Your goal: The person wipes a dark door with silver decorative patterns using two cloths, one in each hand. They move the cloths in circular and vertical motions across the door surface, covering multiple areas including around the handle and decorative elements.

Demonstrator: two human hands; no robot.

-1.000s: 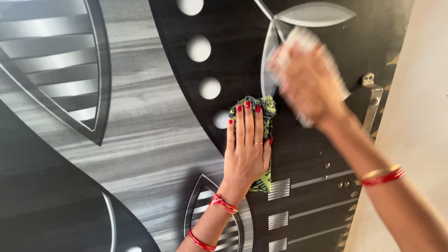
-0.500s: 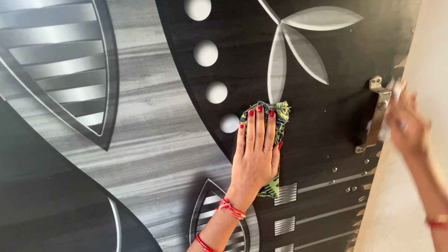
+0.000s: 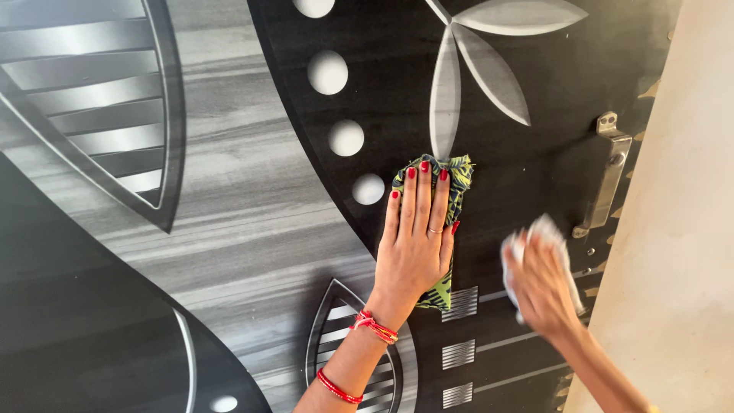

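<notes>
Green-patterned cloth [image 3: 459,174] stayed flat under the left hand [image 3: 417,245]; the right hand [image 3: 541,281], gripping a white rag [image 3: 544,229], had dropped below the metal door handle [image 3: 609,172].

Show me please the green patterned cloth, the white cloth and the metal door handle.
green patterned cloth [image 3: 457,174], head view, top right corner above the fingertips.
white cloth [image 3: 547,229], head view, upper edge above the hand.
metal door handle [image 3: 609,180], head view, middle of the bar.
</notes>
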